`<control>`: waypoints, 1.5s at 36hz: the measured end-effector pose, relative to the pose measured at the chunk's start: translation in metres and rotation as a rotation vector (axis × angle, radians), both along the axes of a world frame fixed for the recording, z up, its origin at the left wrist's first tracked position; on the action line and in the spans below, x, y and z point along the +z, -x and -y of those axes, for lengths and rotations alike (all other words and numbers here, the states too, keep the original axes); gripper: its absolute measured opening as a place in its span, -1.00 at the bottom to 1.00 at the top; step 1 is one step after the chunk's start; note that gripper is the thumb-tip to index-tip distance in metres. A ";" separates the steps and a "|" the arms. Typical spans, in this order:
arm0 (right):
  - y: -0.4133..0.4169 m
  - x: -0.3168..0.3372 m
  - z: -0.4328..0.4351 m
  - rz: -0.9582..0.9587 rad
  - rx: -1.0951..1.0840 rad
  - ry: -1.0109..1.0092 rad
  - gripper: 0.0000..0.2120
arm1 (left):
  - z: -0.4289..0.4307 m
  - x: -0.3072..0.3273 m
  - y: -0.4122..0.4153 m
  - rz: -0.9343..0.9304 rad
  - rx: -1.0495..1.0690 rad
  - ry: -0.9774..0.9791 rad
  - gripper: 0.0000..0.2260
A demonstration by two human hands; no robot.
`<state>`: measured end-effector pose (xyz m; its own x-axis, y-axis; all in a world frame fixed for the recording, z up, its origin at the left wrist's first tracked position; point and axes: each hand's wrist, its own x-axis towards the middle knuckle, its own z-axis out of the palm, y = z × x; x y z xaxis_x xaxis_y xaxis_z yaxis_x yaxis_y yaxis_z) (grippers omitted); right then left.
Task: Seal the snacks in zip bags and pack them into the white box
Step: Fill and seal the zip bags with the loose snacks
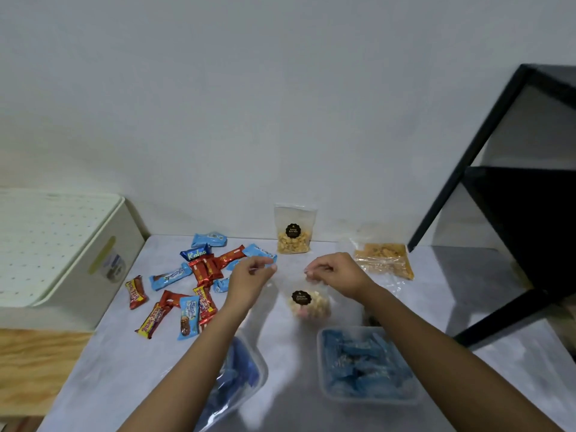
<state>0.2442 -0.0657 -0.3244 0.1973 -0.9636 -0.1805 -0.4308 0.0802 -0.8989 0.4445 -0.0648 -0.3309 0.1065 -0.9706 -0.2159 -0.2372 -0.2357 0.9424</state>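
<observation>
**A:** What lay nearest the person?

**B:** Two clear plastic tubs of blue-wrapped pieces sat on the pale grey mottled tabletop point(124, 369). The left tub point(237, 375) was partly under the forearm and the right tub point(367, 366) was just beside the other arm. I'd say they were kept close so refills were within reach.

**A:** And the hands?

**B:** Both were raised just beyond the tubs. The left hand point(249, 272) and right hand point(333, 272) each pinched an end of the top edge of a clear zip bag point(291, 286), fingers curled on it. Pulling the mouth taut like that probably lined the strip up for pressing shut.

**A:** Was anything inside?

**B:** A small clear pouch of pale crackers with a round black label point(307, 304) hung low in the bag. Whether the strip was already closed, I couldn't tell.

**A:** What about further out?

**B:** To the left was a loose heap of red and blue wrapped snack bars point(187, 282), seemingly waiting their turn. A flat clear pouch of orange crisps point(385, 260) lay past the right hand. A standing clear pouch of nuts point(293, 232) leaned against the white wall point(280, 104).

**A:** And the box?

**B:** The white plastic box with a dotted lid point(62, 244) stood at far left, well apart from the bag, with its lid on. Nothing looked packed yet. A black metal shelf frame point(467, 169) stood at far right.
</observation>
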 end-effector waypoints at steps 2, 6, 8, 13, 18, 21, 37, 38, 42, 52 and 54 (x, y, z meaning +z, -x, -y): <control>0.004 -0.002 0.000 0.006 -0.002 -0.035 -0.85 | -0.007 -0.003 -0.003 -0.025 -0.085 0.020 -0.85; 0.005 -0.007 -0.003 0.052 -0.043 -0.070 -0.82 | -0.015 -0.008 -0.005 -0.003 -0.193 0.057 -0.88; 0.004 -0.010 -0.005 0.053 -0.070 -0.065 -0.83 | -0.015 -0.009 -0.005 -0.010 -0.187 0.083 -0.90; 0.000 -0.012 -0.008 -0.094 -0.075 0.045 -0.89 | -0.008 -0.010 -0.002 0.037 -0.188 0.149 -0.86; -0.007 -0.003 -0.007 -0.140 0.009 0.008 -0.87 | -0.002 -0.008 0.000 0.078 -0.234 0.181 -0.86; -0.011 0.000 -0.003 -0.202 0.020 0.004 -0.88 | -0.001 -0.010 0.001 0.149 -0.227 0.214 -0.92; -0.025 -0.001 0.001 -0.171 0.041 0.001 -0.99 | -0.011 -0.007 0.014 -0.218 -0.070 -0.137 -0.87; -0.026 0.001 0.001 -0.169 0.038 -0.014 -0.98 | -0.011 -0.006 0.013 -0.246 -0.069 -0.148 -0.89; -0.030 0.005 0.000 -0.107 0.036 -0.185 -0.93 | -0.010 -0.010 0.009 -0.305 -0.081 -0.178 -0.93; -0.031 -0.008 0.000 -0.186 -0.131 -0.013 -0.75 | -0.011 -0.012 0.008 -0.102 -0.129 -0.169 -0.88; -0.032 -0.009 -0.002 -0.163 -0.085 0.015 -0.80 | -0.009 -0.009 0.010 -0.170 -0.062 -0.192 -0.88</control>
